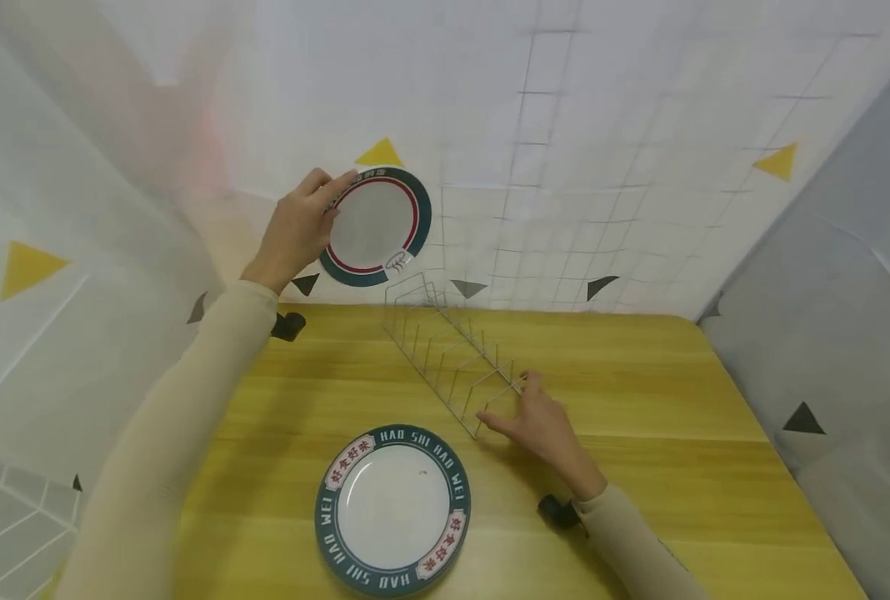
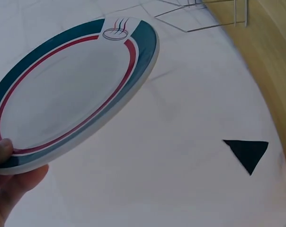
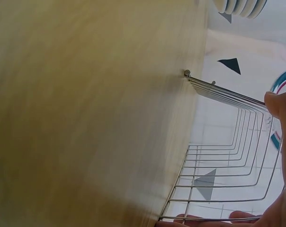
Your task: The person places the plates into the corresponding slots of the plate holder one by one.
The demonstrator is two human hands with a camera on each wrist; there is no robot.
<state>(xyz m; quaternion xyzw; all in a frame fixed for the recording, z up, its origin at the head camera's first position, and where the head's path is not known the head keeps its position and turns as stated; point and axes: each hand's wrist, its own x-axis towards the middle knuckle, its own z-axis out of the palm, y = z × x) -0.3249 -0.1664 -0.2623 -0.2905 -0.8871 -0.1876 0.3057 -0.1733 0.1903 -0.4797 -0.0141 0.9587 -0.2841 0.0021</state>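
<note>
My left hand [image 1: 298, 218] is raised at the far left and pinches a round plate [image 1: 376, 225] by its edge. This plate is white inside, with a red ring and a dark teal rim; in the left wrist view it hangs tilted, thumb on its face. A wire dish rack [image 1: 482, 352] stands on the table, its far end just below and right of the held plate. My right hand [image 1: 541, 423] holds the rack's near end, thumb on one side and fingers on the other, as the right wrist view shows.
Stacked plates [image 1: 396, 504] with lettered teal rims lie on the wooden table [image 1: 662, 375], near the front and left of my right hand. White sheeting [image 1: 640, 100] with coloured triangles closes off the back and sides.
</note>
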